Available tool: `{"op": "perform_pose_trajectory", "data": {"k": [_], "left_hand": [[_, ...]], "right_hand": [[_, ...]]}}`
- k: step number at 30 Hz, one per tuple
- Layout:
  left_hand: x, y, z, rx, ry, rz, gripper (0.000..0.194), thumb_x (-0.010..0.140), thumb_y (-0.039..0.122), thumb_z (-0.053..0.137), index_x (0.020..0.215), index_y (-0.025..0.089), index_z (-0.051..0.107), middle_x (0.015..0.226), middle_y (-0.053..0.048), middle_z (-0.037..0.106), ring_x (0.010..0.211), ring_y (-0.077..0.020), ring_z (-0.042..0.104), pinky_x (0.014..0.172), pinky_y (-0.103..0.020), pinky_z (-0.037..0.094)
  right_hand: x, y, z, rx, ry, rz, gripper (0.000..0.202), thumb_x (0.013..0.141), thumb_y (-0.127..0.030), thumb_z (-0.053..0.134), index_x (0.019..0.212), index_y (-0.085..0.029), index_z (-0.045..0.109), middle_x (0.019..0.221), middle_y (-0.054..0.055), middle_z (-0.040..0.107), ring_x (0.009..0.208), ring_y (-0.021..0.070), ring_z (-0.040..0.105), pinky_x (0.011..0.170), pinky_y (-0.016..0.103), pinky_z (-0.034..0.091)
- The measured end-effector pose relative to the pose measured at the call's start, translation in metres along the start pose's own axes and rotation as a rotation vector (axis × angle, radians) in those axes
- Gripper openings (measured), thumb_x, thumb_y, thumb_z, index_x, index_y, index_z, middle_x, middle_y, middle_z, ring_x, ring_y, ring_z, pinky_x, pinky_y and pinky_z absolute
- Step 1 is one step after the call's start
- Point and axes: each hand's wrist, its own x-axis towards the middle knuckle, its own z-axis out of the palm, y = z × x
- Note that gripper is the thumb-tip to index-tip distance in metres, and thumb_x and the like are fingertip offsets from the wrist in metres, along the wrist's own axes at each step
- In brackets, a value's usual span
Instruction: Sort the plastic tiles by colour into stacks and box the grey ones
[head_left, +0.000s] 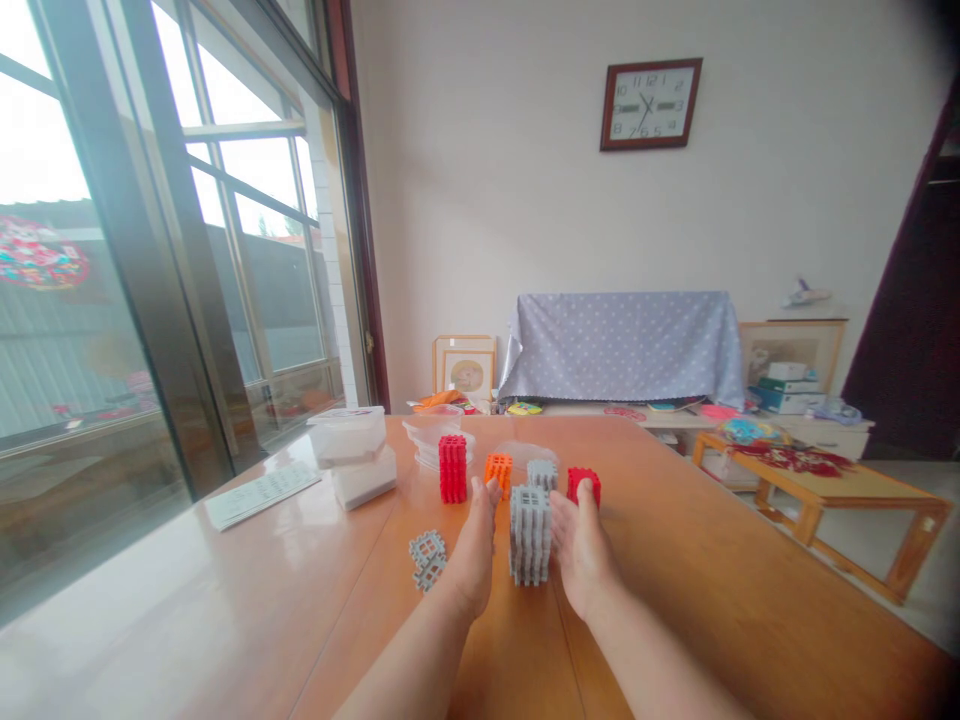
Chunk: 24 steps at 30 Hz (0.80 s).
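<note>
A tall stack of grey interlocking plastic tiles (530,540) stands upright on the wooden table, between my two hands. My left hand (478,550) is to its left with fingers stretched out and a small gap to the stack. On the other side, my right hand (581,545) is also flat, its fingertips close to the stack; whether they touch it I cannot tell. Behind the hands are an orange stack (498,472), a shorter grey stack (541,473) and a red stack (583,483) partly covered by my right hand. Another red stack (453,470) rises farther left.
A few loose grey tiles (428,560) lie left of my left forearm. White boxes (352,450) and a printed sheet (262,494) sit at the table's left. Clear plastic containers (435,440) stand at the back. A low wooden table (847,488) is off to the right.
</note>
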Motion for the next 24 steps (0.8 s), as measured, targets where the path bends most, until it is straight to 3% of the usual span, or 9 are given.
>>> {"op": "perform_pose_trajectory", "data": {"k": [3,6,9,13,19,22,24], "left_hand": [[0.008,0.009,-0.014,0.018,0.028,0.057,0.087,0.09,0.082,0.032,0.151,0.022,0.047,0.161,-0.01,0.041,0.153,-0.0262,0.03,0.128,-0.042,0.016],[0.013,0.021,-0.028,-0.025,0.101,0.146,0.083,0.089,0.081,0.039,0.142,0.021,0.055,0.147,-0.015,0.057,0.138,-0.0297,0.051,0.12,-0.046,0.031],[0.015,0.033,-0.042,0.01,0.242,0.265,0.071,0.087,0.075,0.053,0.127,0.018,0.063,0.13,-0.017,0.068,0.122,-0.0296,0.062,0.107,-0.044,0.043],[0.017,0.039,-0.055,0.423,0.391,0.256,0.05,0.082,0.059,0.065,0.11,0.018,0.066,0.11,-0.013,0.072,0.104,-0.0271,0.066,0.091,-0.037,0.046],[0.013,0.025,-0.065,0.906,0.256,0.144,0.028,0.057,0.029,0.082,0.081,0.022,0.069,0.088,-0.009,0.072,0.1,-0.0342,0.063,0.09,-0.041,0.041],[0.009,0.017,-0.069,1.389,0.123,0.109,0.019,0.063,0.025,0.074,0.081,0.023,0.069,0.093,-0.011,0.072,0.103,-0.038,0.061,0.092,-0.047,0.036],[0.007,0.016,-0.07,1.583,0.056,0.125,0.015,0.068,0.026,0.069,0.083,0.024,0.07,0.097,-0.011,0.073,0.102,-0.0379,0.061,0.091,-0.048,0.035]], "right_hand": [[0.002,-0.009,-0.001,-0.017,0.035,0.077,0.088,0.085,-0.086,0.033,0.133,-0.019,0.066,0.15,0.014,0.054,0.144,0.0299,0.046,0.12,0.048,0.034],[0.002,-0.015,0.0,-0.063,0.07,-0.025,0.085,0.087,-0.083,0.036,0.134,-0.018,0.065,0.142,0.015,0.062,0.137,0.0308,0.054,0.113,0.048,0.042],[0.002,-0.015,0.0,-0.125,0.114,-0.129,0.083,0.087,-0.081,0.038,0.131,-0.017,0.066,0.133,0.015,0.069,0.13,0.0319,0.059,0.106,0.047,0.048],[0.003,-0.014,0.0,-0.165,0.128,-0.229,0.077,0.088,-0.08,0.039,0.126,-0.019,0.068,0.13,0.013,0.071,0.126,0.031,0.062,0.102,0.044,0.05],[0.004,-0.017,-0.002,-0.155,0.148,-0.265,0.074,0.088,-0.077,0.041,0.126,-0.019,0.067,0.13,0.013,0.07,0.125,0.0312,0.062,0.098,0.044,0.052],[0.004,-0.018,-0.002,-0.147,0.157,-0.258,0.072,0.088,-0.077,0.042,0.124,-0.02,0.068,0.132,0.013,0.069,0.126,0.031,0.062,0.098,0.044,0.052],[0.004,-0.018,-0.002,-0.145,0.157,-0.254,0.071,0.088,-0.077,0.042,0.123,-0.02,0.069,0.132,0.013,0.069,0.125,0.0309,0.062,0.098,0.044,0.052]]}}
